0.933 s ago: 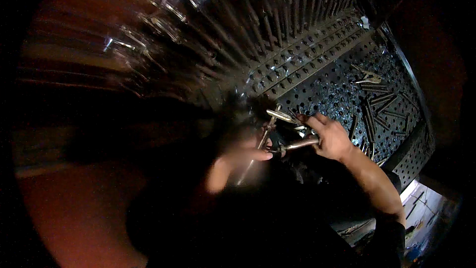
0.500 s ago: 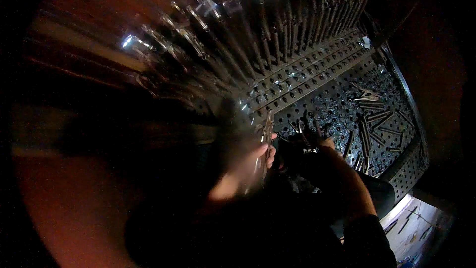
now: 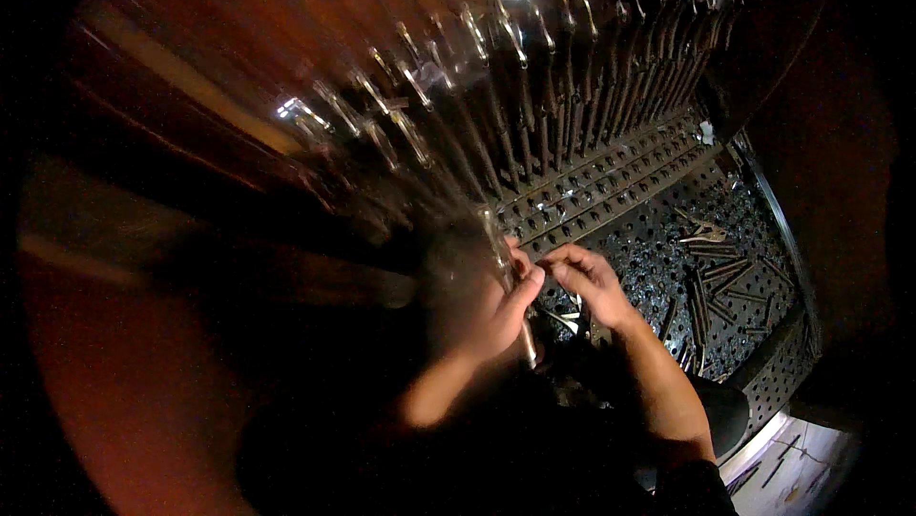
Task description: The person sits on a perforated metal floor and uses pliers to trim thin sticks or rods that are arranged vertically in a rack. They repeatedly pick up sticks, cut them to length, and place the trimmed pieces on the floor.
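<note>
My left hand is closed round a long, slender, shiny piece, its lower end showing below the palm. Whether that piece is glass or metal I cannot make out. Close beside it, my right hand has thumb and forefinger drawn together near the left thumb. A small dark bit seems to lie between the two hands, too small to name. Below the right hand, a pale, pointed metal tool lies on the dark perforated tray.
Rows of upright dark rods with shiny tips stand in a rack strip with holes at the far side. Several dark short rods and a plier-like tool lie on the tray's right. A pale sheet is at lower right.
My right hand has come up and left from the tray to meet my left hand. The left hand still holds the shiny piece. The view has shifted slightly.
</note>
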